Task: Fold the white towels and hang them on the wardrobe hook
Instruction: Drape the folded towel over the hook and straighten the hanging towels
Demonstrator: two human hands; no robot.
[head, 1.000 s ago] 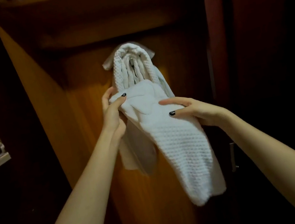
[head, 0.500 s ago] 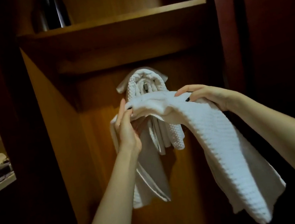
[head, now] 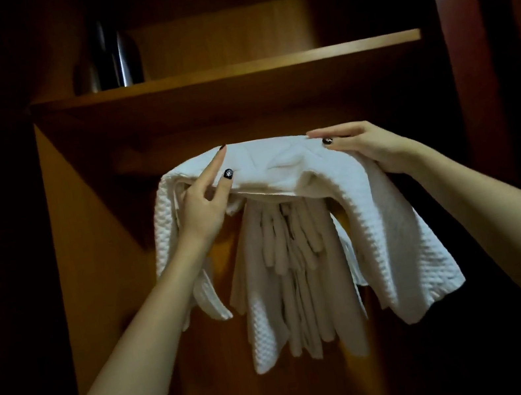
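A white waffle towel [head: 393, 229] is stretched level between my hands in front of the wardrobe's back panel, with its ends drooping on both sides. My left hand [head: 206, 203] pinches its left part between thumb and fingers. My right hand [head: 361, 144] grips its top edge on the right. Behind and below it another white towel [head: 298, 281] hangs in folds. The held towel hides the hook.
A wooden shelf [head: 230, 72] runs across above the towels, with a dark shiny vessel [head: 110, 63] standing on its left part. The wardrobe's wooden side wall [head: 83, 228] is at the left. Dark reddish panels [head: 484, 53] rise at the right.
Both hands have raised the towel and spread it wider, level over the hanging towel, which now covers the hook. The view has tilted upward, showing more of the shelf.
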